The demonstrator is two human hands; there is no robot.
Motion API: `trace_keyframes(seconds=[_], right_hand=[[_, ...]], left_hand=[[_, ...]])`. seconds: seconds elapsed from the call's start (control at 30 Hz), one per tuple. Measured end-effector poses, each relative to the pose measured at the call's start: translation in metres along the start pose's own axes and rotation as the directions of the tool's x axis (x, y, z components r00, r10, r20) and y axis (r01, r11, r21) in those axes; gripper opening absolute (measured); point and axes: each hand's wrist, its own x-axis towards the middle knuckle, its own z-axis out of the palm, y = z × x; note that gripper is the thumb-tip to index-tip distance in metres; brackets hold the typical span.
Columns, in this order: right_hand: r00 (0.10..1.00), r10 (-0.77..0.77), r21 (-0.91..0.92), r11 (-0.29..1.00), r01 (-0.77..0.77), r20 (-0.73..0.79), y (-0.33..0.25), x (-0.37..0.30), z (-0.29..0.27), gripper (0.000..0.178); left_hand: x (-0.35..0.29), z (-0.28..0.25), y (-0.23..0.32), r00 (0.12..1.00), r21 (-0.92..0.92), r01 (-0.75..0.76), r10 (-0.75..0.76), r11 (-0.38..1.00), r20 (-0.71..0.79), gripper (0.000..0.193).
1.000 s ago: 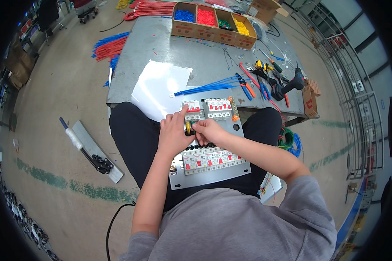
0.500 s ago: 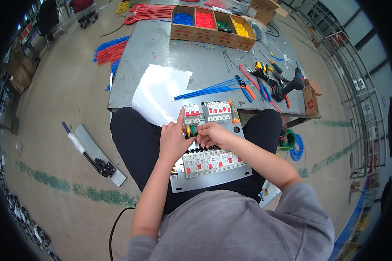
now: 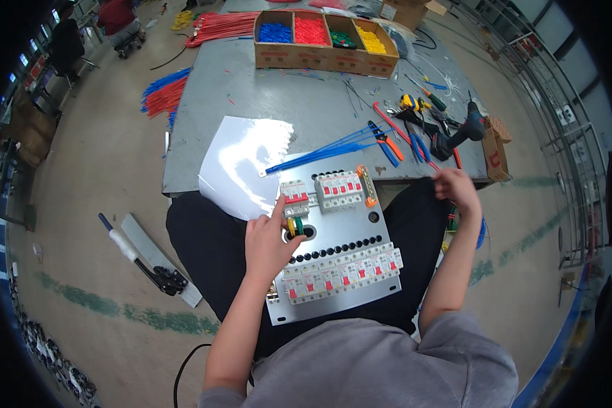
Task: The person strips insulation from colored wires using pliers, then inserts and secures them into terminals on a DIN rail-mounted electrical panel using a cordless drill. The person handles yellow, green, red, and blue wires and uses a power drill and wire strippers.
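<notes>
A metal mounting plate (image 3: 330, 245) rests across my lap, with rows of white circuit breakers on it. My left hand (image 3: 268, 245) is at the plate's left side, its index finger along the upper-left breaker (image 3: 294, 198). Its thumb and other fingers close round short yellow and green wires (image 3: 294, 226) beside a round hole. Off to the right, my right hand (image 3: 459, 192) hovers over my knee near the table edge, fingers loosely bent and nothing visible in them. The lower breaker row (image 3: 345, 275) lies below a line of black-ringed holes.
On the metal table (image 3: 251, 88) lie a white sheet (image 3: 241, 160), blue cables (image 3: 319, 158), wire strippers (image 3: 386, 144) and a cordless drill (image 3: 459, 132). A divided cardboard box (image 3: 326, 60) of coloured caps stands at the back. A long-handled tool (image 3: 146, 258) lies on the floor left.
My right hand has left the wires and moved right, past the plate to the table edge. My left hand stays at the wires. The view has shifted slightly.
</notes>
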Motion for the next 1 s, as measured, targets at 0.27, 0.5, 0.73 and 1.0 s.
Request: trace_keyframes(seconds=[0.27,0.5,0.73,1.0], right_hand=[[0.727,-0.43,-0.197,0.901,0.387,-0.536,0.107,0.168,-0.081,0.105],[0.543,-0.373,0.099,0.751,0.653,-0.752,0.08,0.249,-0.101,0.032],[0.36,-0.364,0.039,0.655,0.754,-0.859,-0.021,0.183,-0.055,0.012],[0.663,-0.702,0.099,0.664,0.741,-0.26,-0.177,-0.037,-0.005,0.017]], left_hand=[[0.009,0.001,-0.005,0.997,-0.004,0.022,-0.022,1.0,0.08,0.099],[0.008,-0.014,0.001,0.99,-0.035,0.058,-0.053,0.998,0.129,0.101],[0.001,-0.018,-0.004,0.985,-0.07,0.085,-0.073,0.994,0.155,0.105],[0.005,-0.017,-0.001,0.988,-0.106,0.049,-0.032,0.993,0.154,0.107]])
